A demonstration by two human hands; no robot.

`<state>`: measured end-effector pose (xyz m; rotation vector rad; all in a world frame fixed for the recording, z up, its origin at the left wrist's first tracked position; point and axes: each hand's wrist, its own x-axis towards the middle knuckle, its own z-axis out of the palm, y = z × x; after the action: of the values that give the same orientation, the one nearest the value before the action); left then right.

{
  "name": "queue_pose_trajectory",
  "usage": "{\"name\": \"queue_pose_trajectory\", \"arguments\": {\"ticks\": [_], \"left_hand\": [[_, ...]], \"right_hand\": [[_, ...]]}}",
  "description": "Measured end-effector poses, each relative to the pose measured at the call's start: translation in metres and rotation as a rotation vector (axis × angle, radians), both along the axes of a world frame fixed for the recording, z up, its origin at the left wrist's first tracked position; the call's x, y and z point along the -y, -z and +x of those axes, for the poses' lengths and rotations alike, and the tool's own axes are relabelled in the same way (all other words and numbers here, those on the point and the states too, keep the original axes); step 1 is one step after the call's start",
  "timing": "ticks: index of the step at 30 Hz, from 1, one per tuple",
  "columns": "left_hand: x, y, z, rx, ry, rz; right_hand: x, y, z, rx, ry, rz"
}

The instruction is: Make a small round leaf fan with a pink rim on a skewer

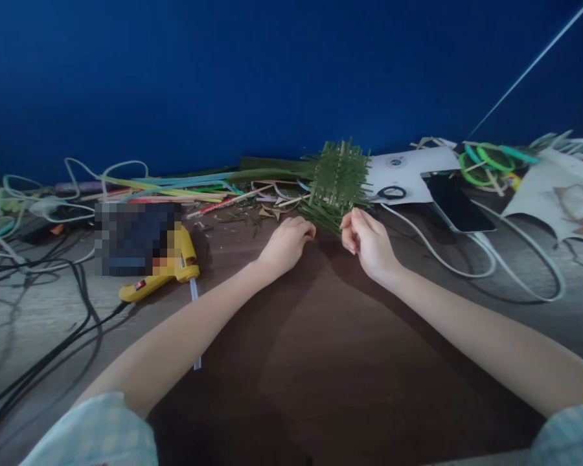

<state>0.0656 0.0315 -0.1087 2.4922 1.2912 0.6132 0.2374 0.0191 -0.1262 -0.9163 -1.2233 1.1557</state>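
A woven mat of green leaf strips (340, 175) lies at the back of the brown work surface (296, 349), its loose ends sticking out on all sides. My right hand (368, 244) is at the mat's front edge, its fingers curled in and pressed together beside the strip ends. What they pinch, if anything, is too small to make out. Left of the mat's front strips, my left hand (287, 244) rests low over the surface with bent fingers closed together. Its fingertips are turned away, so anything in them is hidden.
To the left lies a yellow glue gun (148, 285) with a clear glue stick and black cables. Long leaves (272, 169), coloured strips (175, 191) and scraps line the back. At right are a white sheet (408, 168), a phone (459, 204) with white cable, and green rings (495, 157).
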Motion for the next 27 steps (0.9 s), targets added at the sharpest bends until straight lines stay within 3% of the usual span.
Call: {"name": "queue_pose_trajectory", "arguments": {"ticks": [16, 21, 27], "left_hand": [[-0.009, -0.003, 0.007, 0.014, 0.028, -0.136], [-0.014, -0.01, -0.003, 0.01, 0.049, -0.192], [-0.016, -0.016, -0.02, 0.081, -0.07, -0.172]], "right_hand": [[-0.002, -0.001, -0.001, -0.005, 0.008, 0.004], [-0.003, -0.002, -0.001, -0.026, 0.004, -0.002], [-0.001, -0.002, -0.001, -0.025, 0.008, -0.009]]}}
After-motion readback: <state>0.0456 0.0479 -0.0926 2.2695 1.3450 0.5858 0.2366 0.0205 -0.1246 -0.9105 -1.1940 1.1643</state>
